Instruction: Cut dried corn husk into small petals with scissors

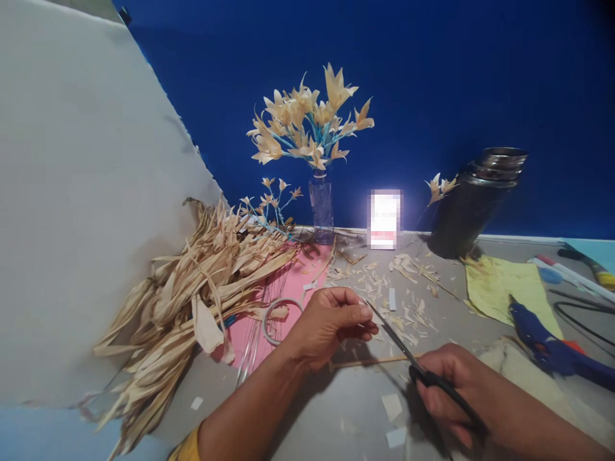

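Near the middle of the table, my left hand [331,323] is closed, thumb against fingers, and whatever it pinches is too small to make out. My right hand [461,387] grips black-handled scissors [401,342], whose blades point up and left to the left fingertips. Pale scraps [372,282] of husk lie scattered on the grey table behind both hands. A thin tan strip [375,362] rests below the blades. Beside my left wrist is a roll of tape [266,323] on pink paper [300,275].
Dried husks [192,294] are heaped at the left. Behind stand a glass bottle [321,208] of husk flowers [302,121], a bright blurred rectangle [385,219] and a dark flask [471,211]. A blue glue gun [542,342] and yellow cloth [494,285] lie right.
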Motion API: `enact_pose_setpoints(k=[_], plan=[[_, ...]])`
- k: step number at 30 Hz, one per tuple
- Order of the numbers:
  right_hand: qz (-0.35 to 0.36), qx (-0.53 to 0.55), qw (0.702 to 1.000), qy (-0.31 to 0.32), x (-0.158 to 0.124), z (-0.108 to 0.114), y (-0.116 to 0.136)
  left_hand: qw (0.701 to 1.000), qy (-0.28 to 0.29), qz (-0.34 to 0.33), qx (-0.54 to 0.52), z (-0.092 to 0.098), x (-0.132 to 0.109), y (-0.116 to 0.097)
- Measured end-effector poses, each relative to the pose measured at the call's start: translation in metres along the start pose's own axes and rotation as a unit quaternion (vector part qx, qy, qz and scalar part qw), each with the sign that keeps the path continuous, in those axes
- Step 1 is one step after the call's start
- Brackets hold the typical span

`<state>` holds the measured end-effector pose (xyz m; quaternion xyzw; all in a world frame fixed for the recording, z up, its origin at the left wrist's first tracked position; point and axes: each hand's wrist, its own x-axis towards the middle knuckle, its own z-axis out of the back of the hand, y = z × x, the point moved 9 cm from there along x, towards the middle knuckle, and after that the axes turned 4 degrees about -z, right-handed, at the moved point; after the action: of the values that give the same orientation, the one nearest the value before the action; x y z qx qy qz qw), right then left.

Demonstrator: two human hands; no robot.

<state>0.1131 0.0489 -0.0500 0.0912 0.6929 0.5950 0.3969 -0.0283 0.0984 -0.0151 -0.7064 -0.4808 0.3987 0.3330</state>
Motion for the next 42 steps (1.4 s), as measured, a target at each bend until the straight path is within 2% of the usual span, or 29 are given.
enact_pose_setpoints(k=[6, 9, 13, 17, 22, 29, 31, 34, 38, 40, 42], plan=[[-0.013, -0.005, 1.000, -0.014, 0.000, 0.003, -0.003, 1.000, -0.011, -0.011, -0.002, 0.001, 0.000, 0.001], [-0.031, 0.012, 0.999, -0.043, 0.003, 0.007, -0.008, 0.999, -0.017, -0.027, -0.006, 0.000, -0.001, 0.001], [0.002, 0.093, 0.988, -0.126, 0.007, 0.022, -0.007, 0.999, -0.036, -0.013, -0.031, 0.001, -0.002, 0.009], [0.038, 0.142, 0.961, -0.235, 0.001, 0.042, -0.001, 0.997, -0.030, 0.027, -0.059, -0.005, -0.004, 0.023], [0.063, 0.138, 0.933, -0.327, -0.010, 0.055, 0.006, 0.993, -0.024, 0.068, -0.098, -0.014, -0.006, 0.046], [0.074, 0.120, 0.933, -0.332, -0.012, 0.053, 0.010, 0.991, -0.006, 0.110, -0.072, -0.026, -0.012, 0.070], [0.073, 0.125, 0.934, -0.328, -0.012, 0.052, 0.010, 0.995, 0.010, 0.095, -0.035, -0.029, -0.012, 0.068], [0.060, 0.126, 0.940, -0.311, -0.011, 0.050, 0.009, 0.999, 0.018, 0.024, 0.041, -0.029, -0.010, 0.053], [0.058, 0.127, 0.943, -0.304, -0.011, 0.048, 0.010, 0.987, 0.014, -0.028, 0.155, -0.027, -0.008, 0.040], [0.062, 0.130, 0.936, -0.322, -0.013, 0.051, 0.011, 0.988, 0.007, -0.020, 0.151, -0.025, -0.007, 0.041], [0.064, 0.140, 0.929, -0.336, -0.015, 0.053, 0.010, 0.996, -0.011, 0.000, 0.088, -0.022, -0.007, 0.044]])
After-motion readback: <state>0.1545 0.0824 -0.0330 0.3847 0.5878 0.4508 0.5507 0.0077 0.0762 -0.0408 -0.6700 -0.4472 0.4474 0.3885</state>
